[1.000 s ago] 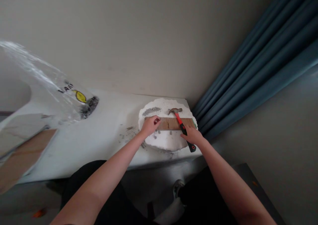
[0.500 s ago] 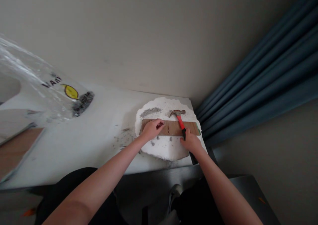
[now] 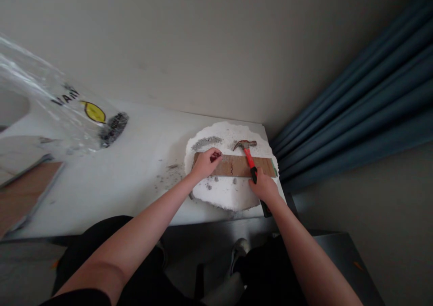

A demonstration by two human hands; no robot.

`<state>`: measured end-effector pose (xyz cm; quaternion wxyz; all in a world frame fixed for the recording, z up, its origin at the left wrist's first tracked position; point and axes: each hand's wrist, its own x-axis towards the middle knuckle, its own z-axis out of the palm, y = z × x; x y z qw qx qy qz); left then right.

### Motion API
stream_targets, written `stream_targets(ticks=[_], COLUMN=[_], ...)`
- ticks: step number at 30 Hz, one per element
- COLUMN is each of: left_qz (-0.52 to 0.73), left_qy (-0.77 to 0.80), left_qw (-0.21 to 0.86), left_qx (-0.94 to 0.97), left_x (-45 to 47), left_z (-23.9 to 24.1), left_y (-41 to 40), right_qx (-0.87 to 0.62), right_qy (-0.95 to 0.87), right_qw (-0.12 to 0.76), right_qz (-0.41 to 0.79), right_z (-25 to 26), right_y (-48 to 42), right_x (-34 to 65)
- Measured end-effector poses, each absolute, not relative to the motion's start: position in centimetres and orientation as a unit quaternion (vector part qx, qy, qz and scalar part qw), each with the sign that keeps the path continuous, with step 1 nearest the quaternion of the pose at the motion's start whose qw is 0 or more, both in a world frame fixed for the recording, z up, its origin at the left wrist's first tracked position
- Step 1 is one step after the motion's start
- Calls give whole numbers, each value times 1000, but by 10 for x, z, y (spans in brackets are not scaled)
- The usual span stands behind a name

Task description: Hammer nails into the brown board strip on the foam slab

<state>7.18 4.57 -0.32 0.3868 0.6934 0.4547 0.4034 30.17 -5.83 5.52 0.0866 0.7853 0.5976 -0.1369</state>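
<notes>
The right hand [image 3: 265, 189] is shut tight round the black grip of a hammer [image 3: 251, 160] with a red handle. Left of it, the left hand [image 3: 204, 163] presses the left end of a flat brown wooden strip [image 3: 238, 166], fingers curled close; I cannot tell if they pinch anything. The strip lies on a bumpy white foam slab [image 3: 230, 197]. The hammer's metal head rests just past the strip, near grey crumbs [image 3: 206, 142].

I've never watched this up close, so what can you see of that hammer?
The hammer is a claw hammer: dull grey metal head, red shaft, black grip. It slants across the brown board, its head past the board's far edge over the white slab. The right hand is closed round the black grip, whose end sticks out behind the hand.
</notes>
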Motion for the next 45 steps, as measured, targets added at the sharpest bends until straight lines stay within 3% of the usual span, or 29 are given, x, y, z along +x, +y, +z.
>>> stream_targets(ticks=[45], left_qz=[358], left_qy=[467], left_qw=[314], left_qx=[745], left_x=[47], left_z=[1], left_y=[53], right_qx=[777], right_qy=[608], right_qw=[85], right_qz=[-140], right_z=[52], right_y=[-55], right_x=[306])
